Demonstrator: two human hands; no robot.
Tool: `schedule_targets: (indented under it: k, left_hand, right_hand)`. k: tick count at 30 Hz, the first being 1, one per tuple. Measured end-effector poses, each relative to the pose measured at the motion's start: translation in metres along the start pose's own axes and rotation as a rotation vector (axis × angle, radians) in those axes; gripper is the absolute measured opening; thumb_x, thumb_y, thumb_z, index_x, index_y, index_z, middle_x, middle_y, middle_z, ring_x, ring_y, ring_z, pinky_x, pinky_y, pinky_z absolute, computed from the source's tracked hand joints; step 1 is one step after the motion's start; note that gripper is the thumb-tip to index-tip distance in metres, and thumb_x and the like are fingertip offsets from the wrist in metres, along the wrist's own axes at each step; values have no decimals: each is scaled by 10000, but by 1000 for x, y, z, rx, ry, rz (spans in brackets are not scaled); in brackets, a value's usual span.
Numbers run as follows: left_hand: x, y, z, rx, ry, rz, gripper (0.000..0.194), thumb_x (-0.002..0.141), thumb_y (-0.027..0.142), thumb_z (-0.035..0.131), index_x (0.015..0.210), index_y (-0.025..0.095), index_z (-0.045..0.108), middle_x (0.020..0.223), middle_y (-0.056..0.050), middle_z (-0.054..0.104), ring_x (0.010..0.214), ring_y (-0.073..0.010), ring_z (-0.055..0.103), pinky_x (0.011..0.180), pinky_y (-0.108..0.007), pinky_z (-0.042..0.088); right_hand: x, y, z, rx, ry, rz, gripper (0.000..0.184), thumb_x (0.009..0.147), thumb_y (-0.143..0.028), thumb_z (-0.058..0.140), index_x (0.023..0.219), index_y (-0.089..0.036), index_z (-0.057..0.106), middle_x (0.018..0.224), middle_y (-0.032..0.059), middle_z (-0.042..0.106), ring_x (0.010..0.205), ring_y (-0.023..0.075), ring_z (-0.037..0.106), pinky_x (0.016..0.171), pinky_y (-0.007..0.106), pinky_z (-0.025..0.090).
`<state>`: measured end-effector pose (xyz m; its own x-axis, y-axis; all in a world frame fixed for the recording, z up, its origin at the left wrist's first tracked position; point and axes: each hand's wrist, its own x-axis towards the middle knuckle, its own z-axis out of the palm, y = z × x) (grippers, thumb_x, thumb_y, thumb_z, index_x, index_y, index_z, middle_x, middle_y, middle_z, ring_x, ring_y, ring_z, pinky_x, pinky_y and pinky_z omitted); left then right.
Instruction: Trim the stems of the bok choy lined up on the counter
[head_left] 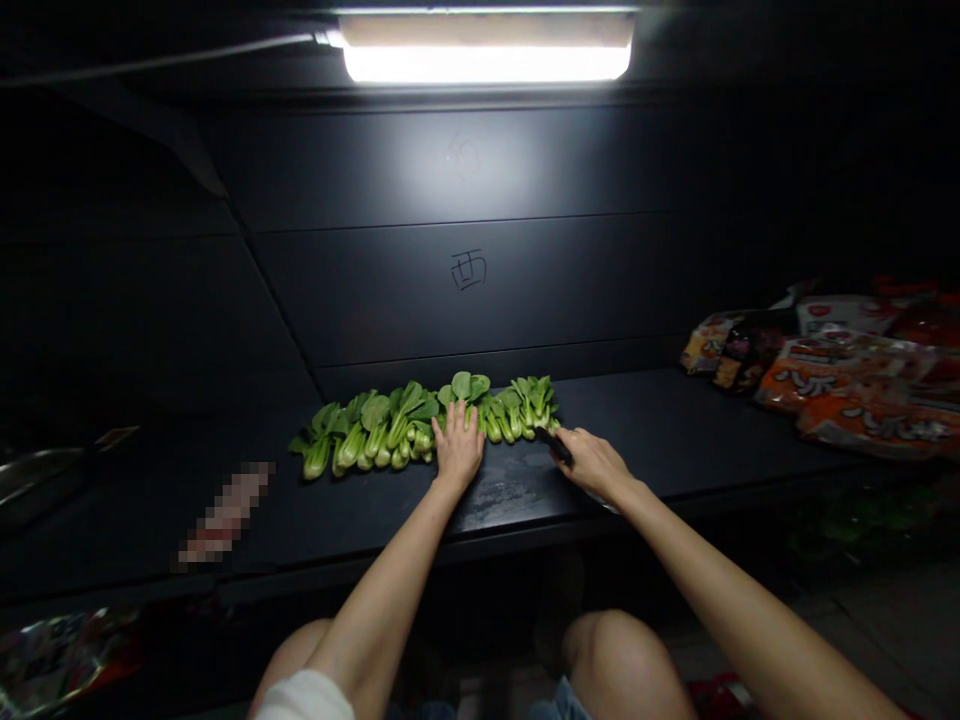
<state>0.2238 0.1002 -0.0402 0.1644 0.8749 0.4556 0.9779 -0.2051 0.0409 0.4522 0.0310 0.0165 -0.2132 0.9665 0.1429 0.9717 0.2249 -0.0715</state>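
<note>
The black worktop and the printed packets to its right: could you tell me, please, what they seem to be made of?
The black worktop looks like painted or laminated board, judging by its smooth, even surface and soft sheen, though the core cannot be seen. The printed packets look like glossy plastic film, given their crinkles and bright highlights.

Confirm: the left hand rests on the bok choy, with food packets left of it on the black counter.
Wrong side: the head view shows the food packets right of the bok choy; the left hand rests on it, on the black counter.
</note>
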Motion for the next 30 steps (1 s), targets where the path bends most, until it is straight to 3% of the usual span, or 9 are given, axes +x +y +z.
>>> schedule_targets:
  k: [7,14,20,24,30]
  left_hand:
    - [3,7,3,-50,51,45,481,919,293,378,1381,177,443,1520,-127,321,1423,-273,240,1131,-609,146]
    - [15,26,2,-124,88,104,448,919,293,406,1346,175,473,1447,-144,439,1371,-263,349,1145,-590,125]
    - [27,53,10,-229,77,97,444,923,330,432,1332,161,470,1284,-160,573,1224,-260,506,1115,-520,262]
    - [34,74,20,-261,35,108,483,920,381,447,1346,152,456,1278,-170,572,1215,-264,511,1086,-464,314]
    - [41,107,34,-316,-104,229,488,926,352,436,1389,200,411,1296,-161,565,1246,-274,496,1078,-493,316]
  right_hand:
    - [-5,8,-3,30,55,29,278,932,-320,423,1149,-195,544,1093,85,653,1022,210,585,774,262,383]
    - [-10,18,-7,44,61,93,237,924,-319,433,1081,-215,577,978,74,659,918,197,604,723,255,370]
    - [-11,32,-4,98,140,102,250,921,-341,443,1095,-216,573,984,68,663,914,191,601,718,245,370]
    - [-14,39,-7,138,152,128,235,919,-325,441,1077,-220,580,959,61,666,876,184,602,691,239,362]
    - [-18,51,-8,152,159,131,236,916,-317,438,1077,-215,578,958,57,665,891,182,606,707,232,370]
